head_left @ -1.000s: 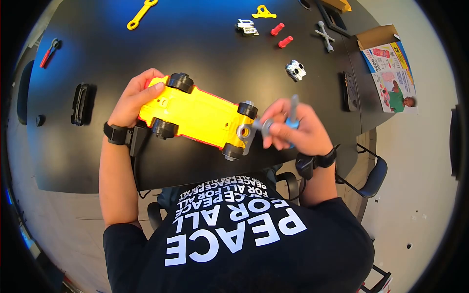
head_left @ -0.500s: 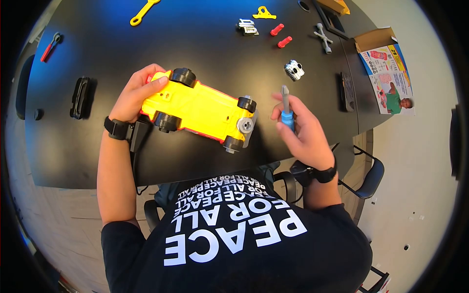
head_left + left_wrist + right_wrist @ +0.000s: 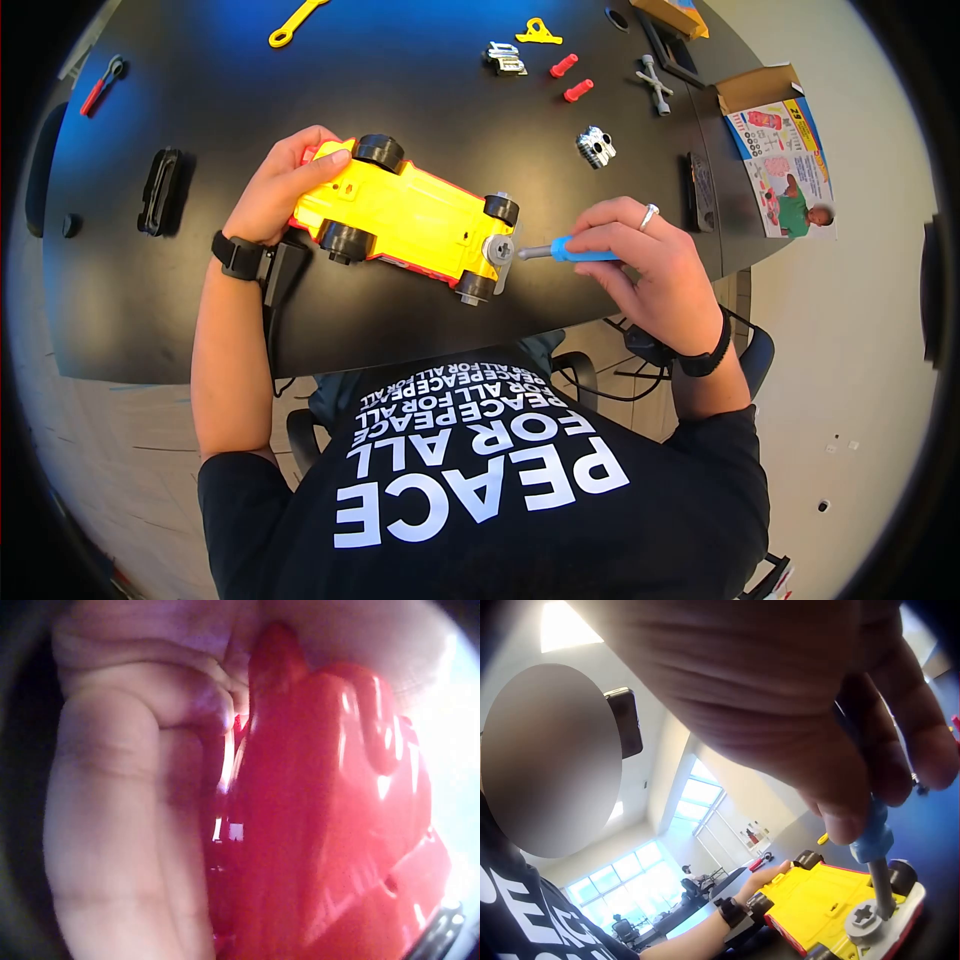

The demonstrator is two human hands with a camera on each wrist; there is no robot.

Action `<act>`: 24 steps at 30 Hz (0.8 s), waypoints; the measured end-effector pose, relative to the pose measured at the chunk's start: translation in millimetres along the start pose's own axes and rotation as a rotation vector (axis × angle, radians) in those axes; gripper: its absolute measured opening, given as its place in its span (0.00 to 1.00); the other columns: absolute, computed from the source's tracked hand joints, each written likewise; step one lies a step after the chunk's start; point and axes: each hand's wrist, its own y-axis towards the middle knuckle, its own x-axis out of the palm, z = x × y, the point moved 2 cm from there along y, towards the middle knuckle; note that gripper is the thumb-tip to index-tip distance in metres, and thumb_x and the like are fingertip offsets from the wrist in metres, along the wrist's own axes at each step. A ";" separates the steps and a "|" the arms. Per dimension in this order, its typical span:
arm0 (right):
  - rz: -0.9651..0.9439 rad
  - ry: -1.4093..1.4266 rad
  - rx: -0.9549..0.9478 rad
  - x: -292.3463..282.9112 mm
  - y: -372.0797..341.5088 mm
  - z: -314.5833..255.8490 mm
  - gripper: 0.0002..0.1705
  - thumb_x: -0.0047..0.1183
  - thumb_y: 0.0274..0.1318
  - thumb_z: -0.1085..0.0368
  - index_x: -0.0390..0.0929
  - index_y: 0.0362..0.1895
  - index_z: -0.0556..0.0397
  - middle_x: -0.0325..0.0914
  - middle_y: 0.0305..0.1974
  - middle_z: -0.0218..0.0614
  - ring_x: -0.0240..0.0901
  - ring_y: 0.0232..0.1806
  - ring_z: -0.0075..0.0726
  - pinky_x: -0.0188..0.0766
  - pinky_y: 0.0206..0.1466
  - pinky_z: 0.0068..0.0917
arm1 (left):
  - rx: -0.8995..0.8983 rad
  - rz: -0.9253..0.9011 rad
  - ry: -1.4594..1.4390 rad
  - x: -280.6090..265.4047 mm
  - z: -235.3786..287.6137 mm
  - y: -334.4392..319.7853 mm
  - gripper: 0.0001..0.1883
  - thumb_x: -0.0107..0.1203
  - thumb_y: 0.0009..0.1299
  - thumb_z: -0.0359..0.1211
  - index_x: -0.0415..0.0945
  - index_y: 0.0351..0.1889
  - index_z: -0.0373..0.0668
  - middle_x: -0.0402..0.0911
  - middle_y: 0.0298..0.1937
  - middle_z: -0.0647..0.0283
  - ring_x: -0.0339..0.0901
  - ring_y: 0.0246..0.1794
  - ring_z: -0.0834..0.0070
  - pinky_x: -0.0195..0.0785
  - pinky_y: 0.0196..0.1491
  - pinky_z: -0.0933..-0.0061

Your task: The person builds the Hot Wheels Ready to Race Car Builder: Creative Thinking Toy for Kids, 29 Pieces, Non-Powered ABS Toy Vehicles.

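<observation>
My left hand grips one end of a toy car, its yellow underside and black wheels turned up toward me. The left wrist view shows the car's shiny red body against the palm and fingers. At the car's right end, a grey screw with a cross slot sits beside a grey bumper. My right hand pinches a toy screwdriver by its blue handle. Its grey shaft points left, with the tip close to the screw.
On the black table lie a silver engine piece, two red pegs, a silver part, a yellow bracket, a grey lug wrench, a yellow wrench and a red-handled tool. A printed box stands right.
My right hand has let go of the grey screw, drawn back and turned the screwdriver from upright to pointing left at the screw. My left hand keeps its grip on the car.
</observation>
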 end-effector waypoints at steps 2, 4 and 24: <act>-0.011 0.022 -0.037 -0.8 4.1 -5.5 0.13 0.66 0.61 0.78 0.85 0.48 0.53 0.83 0.51 0.37 0.83 0.47 0.49 0.80 0.49 0.39 | 0.004 0.007 -0.002 0.7 0.6 -0.6 0.14 0.65 0.81 0.40 0.80 0.50 0.38 0.88 0.43 0.66 0.85 0.43 0.84 0.78 0.48 0.77; -0.015 0.010 -0.050 1.5 6.1 -9.0 0.13 0.66 0.61 0.79 0.84 0.48 0.53 0.83 0.52 0.37 0.83 0.48 0.50 0.80 0.49 0.39 | 0.007 0.002 -0.003 0.3 -0.2 0.0 0.14 0.65 0.81 0.40 0.80 0.50 0.38 0.88 0.43 0.66 0.85 0.42 0.84 0.78 0.48 0.78; 0.032 -0.103 0.054 3.5 15.1 -16.8 0.21 0.74 0.60 0.63 0.81 0.53 0.53 0.82 0.47 0.42 0.83 0.45 0.52 0.80 0.46 0.44 | 0.001 0.007 -0.018 -2.1 -5.8 2.8 0.14 0.66 0.81 0.40 0.81 0.51 0.38 0.89 0.43 0.66 0.85 0.42 0.84 0.78 0.48 0.77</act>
